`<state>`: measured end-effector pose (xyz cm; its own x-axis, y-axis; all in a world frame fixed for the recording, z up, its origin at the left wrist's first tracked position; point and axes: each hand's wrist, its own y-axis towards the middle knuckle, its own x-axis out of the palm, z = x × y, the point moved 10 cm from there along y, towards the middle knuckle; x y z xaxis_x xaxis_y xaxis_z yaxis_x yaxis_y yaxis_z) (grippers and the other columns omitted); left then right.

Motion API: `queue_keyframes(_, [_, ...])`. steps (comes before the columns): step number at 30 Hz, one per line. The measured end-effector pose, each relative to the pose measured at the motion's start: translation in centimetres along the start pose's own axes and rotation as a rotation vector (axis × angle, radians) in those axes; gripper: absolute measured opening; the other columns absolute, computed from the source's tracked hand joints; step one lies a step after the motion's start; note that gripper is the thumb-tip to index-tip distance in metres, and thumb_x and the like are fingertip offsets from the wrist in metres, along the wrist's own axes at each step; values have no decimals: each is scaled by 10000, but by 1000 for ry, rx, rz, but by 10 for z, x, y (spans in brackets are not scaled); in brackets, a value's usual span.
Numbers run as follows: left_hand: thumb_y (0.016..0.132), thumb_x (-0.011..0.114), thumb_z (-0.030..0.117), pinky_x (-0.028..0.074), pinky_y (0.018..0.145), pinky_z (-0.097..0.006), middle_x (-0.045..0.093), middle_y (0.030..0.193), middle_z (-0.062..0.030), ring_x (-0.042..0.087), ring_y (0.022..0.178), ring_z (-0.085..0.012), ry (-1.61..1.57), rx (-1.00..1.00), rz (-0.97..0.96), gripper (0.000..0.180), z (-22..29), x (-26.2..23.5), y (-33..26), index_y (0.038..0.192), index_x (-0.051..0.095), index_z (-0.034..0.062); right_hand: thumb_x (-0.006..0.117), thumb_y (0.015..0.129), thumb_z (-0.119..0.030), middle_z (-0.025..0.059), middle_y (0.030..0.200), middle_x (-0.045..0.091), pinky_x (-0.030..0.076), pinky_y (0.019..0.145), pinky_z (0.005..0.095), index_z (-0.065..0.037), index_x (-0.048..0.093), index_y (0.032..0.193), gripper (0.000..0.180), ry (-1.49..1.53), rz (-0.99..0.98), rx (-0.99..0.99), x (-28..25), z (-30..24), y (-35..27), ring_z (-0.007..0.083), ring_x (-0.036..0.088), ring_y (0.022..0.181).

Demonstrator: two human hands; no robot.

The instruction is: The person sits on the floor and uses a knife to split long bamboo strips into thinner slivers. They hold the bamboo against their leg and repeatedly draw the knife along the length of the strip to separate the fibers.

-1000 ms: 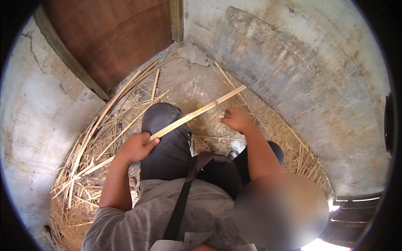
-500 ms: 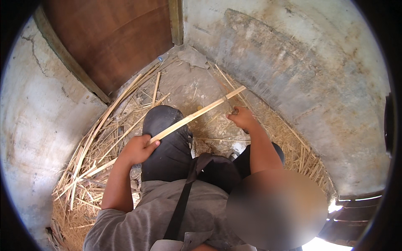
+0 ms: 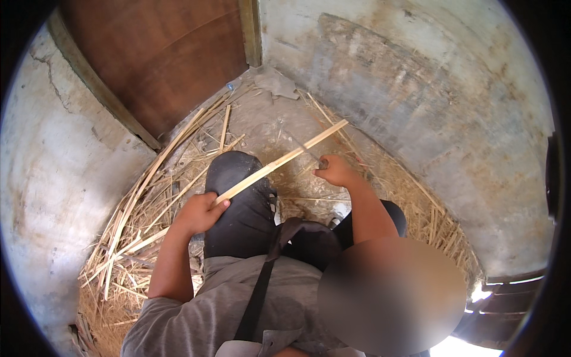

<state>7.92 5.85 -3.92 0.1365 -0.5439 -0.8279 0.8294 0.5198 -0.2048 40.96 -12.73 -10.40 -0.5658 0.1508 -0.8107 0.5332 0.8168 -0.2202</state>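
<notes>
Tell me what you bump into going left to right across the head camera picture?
Cracked grey wall → pile of pale dry cane strips → left hand gripping the long pale split cane → black-trousered knee → right hand holding a thin blade → stained concrete wall.

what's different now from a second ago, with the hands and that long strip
The right hand, gripping a blade, has drawn back along the pale strip toward the body, away from its far end. The left hand keeps its grip on the near end over the raised knee. The straw is unchanged.
</notes>
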Motion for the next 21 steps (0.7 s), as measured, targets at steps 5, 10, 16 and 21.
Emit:
queue_keyframes(5, [975, 636, 473, 451, 662, -451, 589, 730, -204, 583, 683, -353, 28, 8, -12, 509, 1, 0, -1, 797, 585, -1, 762, 810, -438, 269, 1279, 648, 494, 1002, 457, 16, 653, 1281, 663, 19, 34, 141, -9, 21, -6, 420, 626, 1183])
queue_keyframes(10, [962, 638, 494, 473, 671, -480, 616, 726, -227, 610, 706, -417, 33, 3, -5, 521, 1, -2, -1, 793, 596, 3, 777, 797, -412, 267, 1149, 689, 514, 949, 461, 4, 688, 1199, 584, 4, -19, -61, 6, -23, -8, 416, 658, 1092])
queue_keyframes(16, [958, 638, 504, 484, 673, -491, 628, 722, -236, 625, 718, -443, 40, 38, 31, 530, 2, -3, -2, 783, 597, 5, 785, 787, -399, 243, 1049, 708, 525, 900, 468, -18, 713, 1109, 504, -21, -67, -238, 21, -57, -13, 427, 666, 1021])
queue_keyframes(21, [961, 631, 509, 485, 680, -495, 632, 731, -239, 629, 730, -447, 30, 16, 13, 531, 1, -1, -1, 798, 597, 5, 764, 799, -429, 251, 1131, 697, 514, 945, 470, -3, 696, 1172, 571, -19, 43, -78, 3, -6, -3, 433, 650, 1089])
